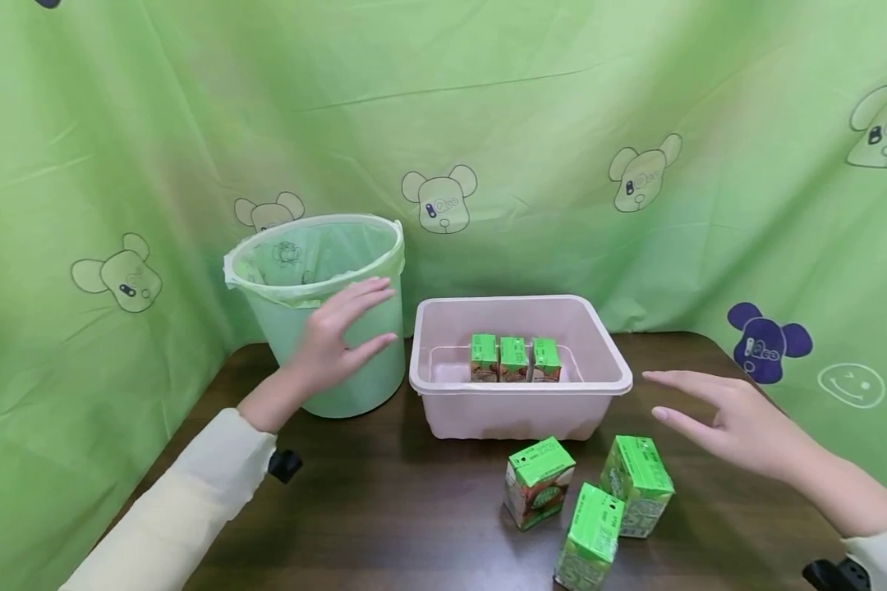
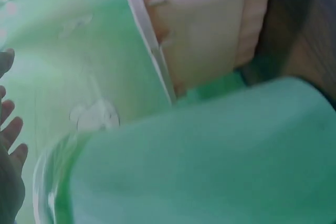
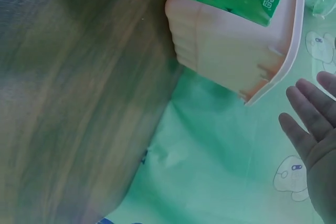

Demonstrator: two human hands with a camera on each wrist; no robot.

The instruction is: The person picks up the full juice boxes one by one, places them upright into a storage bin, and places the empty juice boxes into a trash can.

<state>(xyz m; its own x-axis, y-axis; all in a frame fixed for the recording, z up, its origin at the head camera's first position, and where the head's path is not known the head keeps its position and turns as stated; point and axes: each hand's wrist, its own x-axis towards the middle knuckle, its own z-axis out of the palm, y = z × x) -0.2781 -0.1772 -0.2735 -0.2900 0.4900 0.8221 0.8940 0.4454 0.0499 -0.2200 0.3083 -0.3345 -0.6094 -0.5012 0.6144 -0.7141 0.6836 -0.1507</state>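
In the head view my left hand point(image 1: 336, 332), fingers extended and thumb apart, is in the air in front of the green lined bin point(image 1: 333, 361). My right hand point(image 1: 732, 419) hovers to the right of the pink plastic tub point(image 1: 517, 414), its fingers stretched and holding nothing. Three small juice boxes with green tops stand in a row inside the tub, the middle one point(image 1: 513, 359) among them. Three more stand on the table before it: a brown-sided juice box point(image 1: 538, 483), a green juice box point(image 1: 638, 484) nearest my right hand, and another green juice box point(image 1: 591, 538) in front.
A dark wooden table point(image 1: 384, 509) carries everything. Behind and around it hangs a green curtain point(image 1: 532, 164) printed with bear heads. The bin stands left of the tub, close beside it, with a thin plastic bag point(image 1: 318, 291) folded over its rim.
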